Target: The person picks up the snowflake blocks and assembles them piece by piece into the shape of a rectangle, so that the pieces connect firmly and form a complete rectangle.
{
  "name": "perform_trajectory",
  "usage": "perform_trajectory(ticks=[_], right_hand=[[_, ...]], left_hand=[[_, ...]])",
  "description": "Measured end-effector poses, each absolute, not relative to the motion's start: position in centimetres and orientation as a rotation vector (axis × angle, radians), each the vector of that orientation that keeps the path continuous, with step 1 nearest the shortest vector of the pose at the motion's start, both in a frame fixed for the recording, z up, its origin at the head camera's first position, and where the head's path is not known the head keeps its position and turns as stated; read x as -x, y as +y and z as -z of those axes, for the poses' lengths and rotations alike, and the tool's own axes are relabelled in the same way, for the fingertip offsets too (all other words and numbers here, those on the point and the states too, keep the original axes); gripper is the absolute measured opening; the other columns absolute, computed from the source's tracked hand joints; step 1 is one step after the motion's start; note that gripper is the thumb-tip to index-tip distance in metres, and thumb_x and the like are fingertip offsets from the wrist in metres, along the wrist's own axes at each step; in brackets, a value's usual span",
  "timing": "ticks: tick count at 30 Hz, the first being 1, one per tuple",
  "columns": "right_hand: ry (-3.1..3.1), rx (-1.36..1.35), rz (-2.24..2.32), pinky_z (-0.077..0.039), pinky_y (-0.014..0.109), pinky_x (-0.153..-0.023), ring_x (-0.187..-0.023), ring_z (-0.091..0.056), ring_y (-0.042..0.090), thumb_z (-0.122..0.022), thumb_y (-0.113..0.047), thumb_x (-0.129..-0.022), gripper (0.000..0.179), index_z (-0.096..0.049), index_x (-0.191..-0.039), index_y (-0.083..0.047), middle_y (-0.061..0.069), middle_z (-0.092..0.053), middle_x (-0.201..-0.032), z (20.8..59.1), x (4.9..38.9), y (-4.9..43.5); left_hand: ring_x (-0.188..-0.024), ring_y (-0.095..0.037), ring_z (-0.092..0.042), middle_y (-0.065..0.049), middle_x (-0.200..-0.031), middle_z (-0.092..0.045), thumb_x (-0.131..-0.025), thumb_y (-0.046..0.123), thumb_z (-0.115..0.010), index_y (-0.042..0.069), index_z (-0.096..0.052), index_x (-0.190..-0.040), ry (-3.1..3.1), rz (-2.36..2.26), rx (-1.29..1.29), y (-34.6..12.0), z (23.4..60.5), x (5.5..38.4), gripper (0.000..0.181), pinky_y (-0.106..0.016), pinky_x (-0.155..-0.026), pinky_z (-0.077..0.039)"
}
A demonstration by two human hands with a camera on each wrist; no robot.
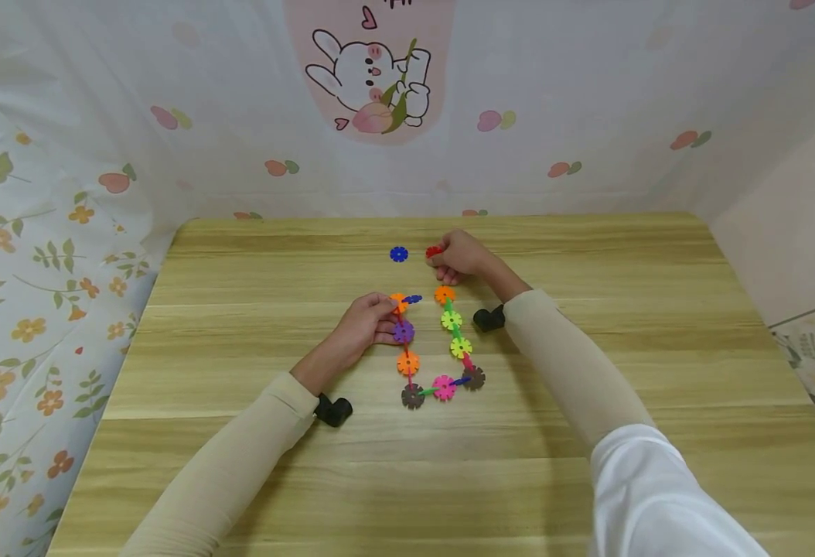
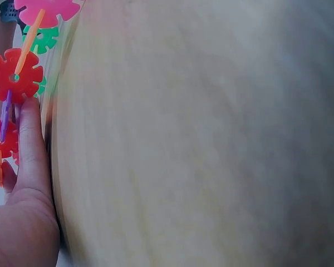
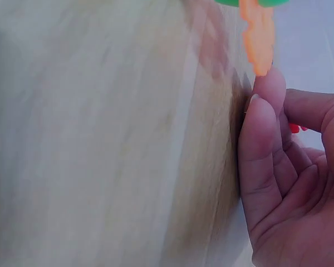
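A chain of notched plastic snowflake discs lies on the table in a U, open at the far side. My left hand [image 1: 362, 325] pinches the orange disc [image 1: 397, 298] at the chain's left end, from which a blue disc [image 1: 414, 299] sticks out to the right. Its lower fingers lie by the purple disc [image 1: 404, 333]; in the left wrist view one finger reaches a red disc [image 2: 15, 75]. Beyond the chain, my right hand [image 1: 465, 255] pinches a loose red disc [image 1: 432, 251], mostly hidden by the fingers in the right wrist view. An orange disc [image 1: 445, 294] ends the chain's right side.
A single blue disc [image 1: 398, 254] lies flat left of my right hand. Dark brown discs [image 1: 413, 396] form the chain's near corners, with a pink disc [image 1: 445, 387] between them. A printed cloth [image 1: 226, 139] hangs along the table's far edge.
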State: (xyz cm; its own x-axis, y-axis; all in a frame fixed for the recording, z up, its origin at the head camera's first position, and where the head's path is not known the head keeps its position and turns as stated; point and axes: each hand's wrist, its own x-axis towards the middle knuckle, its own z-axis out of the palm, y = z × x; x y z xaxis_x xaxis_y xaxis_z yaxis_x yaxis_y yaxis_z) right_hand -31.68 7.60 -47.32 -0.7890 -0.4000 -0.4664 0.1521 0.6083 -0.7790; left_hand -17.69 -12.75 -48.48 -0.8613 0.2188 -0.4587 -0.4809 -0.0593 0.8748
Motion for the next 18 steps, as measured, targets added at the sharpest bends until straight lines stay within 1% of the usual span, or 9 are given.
perform_trajectory(ticks=[9, 18], right_hand=[[2.198, 0.216, 1.216, -0.057, 0.029, -0.054, -0.051, -0.061, 0.015, -0.054, -0.021, -0.101, 0.022, -0.055, -0.103, 0.0, 0.007, -0.063, -0.069, 47.2, 30.7, 8.7], [2.291, 0.27, 1.21, -0.057, 0.029, -0.058, -0.058, -0.062, 0.018, -0.052, -0.021, -0.102, 0.022, -0.057, -0.098, 0.0, 0.01, -0.063, -0.076, 46.9, 29.6, 9.9]], left_hand=[[-0.062, -0.011, -0.057, -0.005, -0.079, -0.053, -0.105, 0.013, -0.04, 0.004, -0.047, -0.097, 1.747, -1.971, 0.256, -12.7, 48.2, 17.5, 0.014, -0.026, -0.062, -0.058], [-0.062, -0.012, -0.058, -0.005, -0.079, -0.054, -0.106, 0.014, -0.038, 0.003, -0.046, -0.098, 1.757, -1.966, 0.23, -12.8, 48.3, 17.6, 0.015, -0.027, -0.062, -0.059]])
